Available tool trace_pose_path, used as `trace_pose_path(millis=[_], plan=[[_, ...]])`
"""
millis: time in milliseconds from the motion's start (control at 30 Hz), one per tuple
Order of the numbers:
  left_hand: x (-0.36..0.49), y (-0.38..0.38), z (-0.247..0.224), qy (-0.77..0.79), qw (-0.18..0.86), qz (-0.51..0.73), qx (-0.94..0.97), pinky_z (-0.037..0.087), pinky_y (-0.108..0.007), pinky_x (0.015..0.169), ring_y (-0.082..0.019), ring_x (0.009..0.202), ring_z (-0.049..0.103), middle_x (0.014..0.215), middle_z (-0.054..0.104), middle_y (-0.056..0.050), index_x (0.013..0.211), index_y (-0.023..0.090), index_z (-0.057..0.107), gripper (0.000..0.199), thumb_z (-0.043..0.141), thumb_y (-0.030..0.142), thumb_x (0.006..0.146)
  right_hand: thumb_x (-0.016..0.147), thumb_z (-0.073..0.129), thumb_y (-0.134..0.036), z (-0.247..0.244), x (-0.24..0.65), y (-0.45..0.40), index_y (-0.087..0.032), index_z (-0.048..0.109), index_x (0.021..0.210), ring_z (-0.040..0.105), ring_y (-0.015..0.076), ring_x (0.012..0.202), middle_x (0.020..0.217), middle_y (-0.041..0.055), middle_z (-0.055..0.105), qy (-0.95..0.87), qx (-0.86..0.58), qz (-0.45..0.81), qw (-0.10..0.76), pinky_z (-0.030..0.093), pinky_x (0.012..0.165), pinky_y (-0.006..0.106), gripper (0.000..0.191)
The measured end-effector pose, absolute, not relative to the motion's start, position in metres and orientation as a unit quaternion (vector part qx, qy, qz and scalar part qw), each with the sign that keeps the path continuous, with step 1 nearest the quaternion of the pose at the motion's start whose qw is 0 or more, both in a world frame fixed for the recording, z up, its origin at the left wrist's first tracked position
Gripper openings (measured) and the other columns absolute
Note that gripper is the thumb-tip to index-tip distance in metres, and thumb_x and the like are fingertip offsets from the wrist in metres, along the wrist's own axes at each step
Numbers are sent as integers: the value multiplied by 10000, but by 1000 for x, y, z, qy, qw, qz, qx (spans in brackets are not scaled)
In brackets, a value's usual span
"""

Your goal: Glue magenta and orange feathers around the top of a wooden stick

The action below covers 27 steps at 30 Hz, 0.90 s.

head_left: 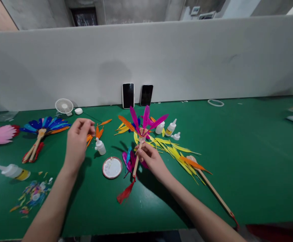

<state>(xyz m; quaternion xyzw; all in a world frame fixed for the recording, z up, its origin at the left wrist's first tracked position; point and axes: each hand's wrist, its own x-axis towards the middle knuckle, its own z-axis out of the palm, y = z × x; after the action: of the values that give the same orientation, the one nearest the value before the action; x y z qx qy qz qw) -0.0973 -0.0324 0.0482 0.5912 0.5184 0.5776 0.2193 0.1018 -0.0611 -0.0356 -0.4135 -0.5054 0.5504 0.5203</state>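
Observation:
My right hand grips a wooden stick that carries a fan of magenta and orange feathers at its top and a red tassel at its bottom. My left hand hovers above the green table, its fingertips pinched together close to loose orange feathers; I cannot tell whether they hold anything. A small white glue bottle stands right of it. A round lid with white glue lies between my hands.
Yellow feathers and another feathered stick lie at right. A blue feather fan and a pink one lie at left, with a glue bottle and scraps. Two phones lean on the grey partition beside a small fan.

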Motion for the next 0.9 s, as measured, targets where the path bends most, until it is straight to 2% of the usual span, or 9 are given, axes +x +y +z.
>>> trace_pose_path(millis=[67,200,300,467,567,767,900], plan=[[-124,-15,43,601,158,498,605,424,-255,595,-134,566,506,599,520,9,711,199,515,120,453,292,754,676,553,-444,-37,101,-61,-194,508,727,407,99,482,576,-38,469,-510,-419,548,514,345,481,248,259],[-158,3,9,721,-13,195,664,420,-357,741,-289,851,564,801,599,-108,751,178,575,134,508,281,698,686,538,-433,-39,99,-62,-197,510,735,424,109,493,587,-27,491,-527,-431,538,497,348,481,254,243],[-165,6,-14,737,-10,106,667,417,-373,747,-324,892,563,856,609,-157,764,160,593,152,491,250,696,696,532,-429,-41,99,-62,-205,508,736,431,110,486,581,-32,490,-534,-435,532,492,349,472,253,229],[-175,8,-19,759,20,123,638,418,-325,639,-281,739,606,715,642,-121,662,190,560,98,468,199,695,705,530,-422,-42,99,-63,-206,518,744,437,110,484,588,-32,499,-544,-438,519,493,348,464,251,219],[-180,8,-13,768,75,194,606,406,-293,568,-244,652,609,651,652,-79,620,206,530,84,499,226,695,704,529,-420,-42,99,-64,-203,515,738,438,110,487,591,-31,500,-544,-439,518,493,354,469,252,219],[-175,6,-3,682,359,452,449,435,-223,532,-125,527,590,604,649,-35,640,172,504,65,533,154,696,704,530,-424,-43,98,-64,-205,516,734,464,120,509,588,-31,500,-545,-434,520,494,380,498,264,221],[-167,2,3,619,478,488,387,480,-224,568,-120,580,625,663,666,-33,664,171,466,149,595,96,648,708,526,-427,-43,98,-64,-207,513,733,468,125,511,580,-32,493,-551,-432,518,491,385,500,270,222]])
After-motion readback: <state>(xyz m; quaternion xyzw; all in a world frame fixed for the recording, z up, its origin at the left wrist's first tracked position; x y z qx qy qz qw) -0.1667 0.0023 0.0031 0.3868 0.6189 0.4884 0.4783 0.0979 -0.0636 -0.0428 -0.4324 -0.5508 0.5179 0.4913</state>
